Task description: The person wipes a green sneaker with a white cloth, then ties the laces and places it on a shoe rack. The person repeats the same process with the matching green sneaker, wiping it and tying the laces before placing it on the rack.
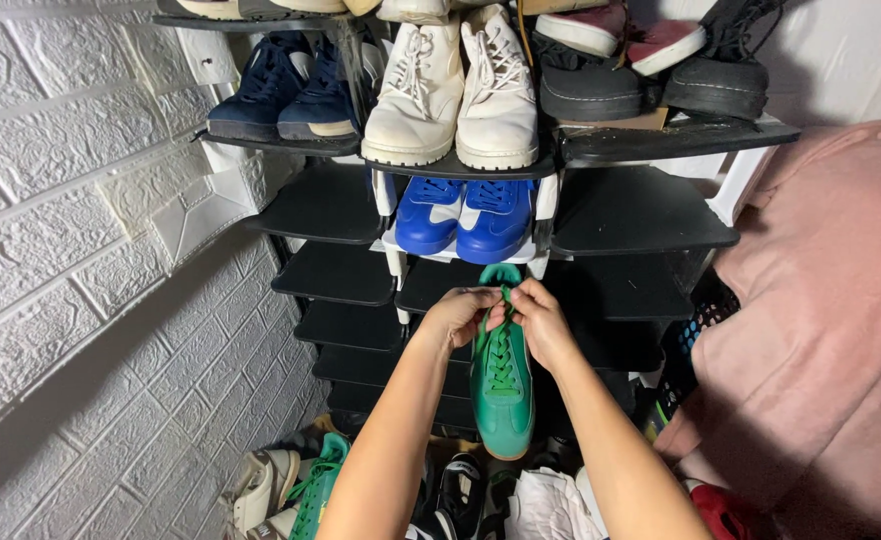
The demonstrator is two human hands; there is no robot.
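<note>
Both my hands are up at the rack, working on the green sneaker [503, 385]. L hand [458, 315] has its fingers curled in tight, pinching the green lace [502, 352] near the top of the shoe. R hand [541, 320] does the same from the other side, fingers bent and closed on the lace, thumb tips almost meeting the L ones over the tongue. Can't tell exactly which strand each side has, too small to see.

The sneaker itself sits heel toward the rack, toe pointing back at me, sole down, hanging out in front of the black shelves [336, 272] w/ its toe over the pile on the floor. Its green tongue sticks up just behind my knuckles.

Right above my hands: a pair of blue sneakers [461, 215] on a white middle shelf, toes out. One level up, a pair of white high-tops [458, 90], and to their L a pair of navy sneakers [286, 90]. Top R has black chunky shoes [651, 85] and a maroon pair.

Down low, L of my forearm, a second green sneaker [316, 490] lies beside a cream shoe [261, 485]. White brick wall [71, 250] on the L, pink fabric [831, 330] bulging on the R next to a black basket [696, 330].
</note>
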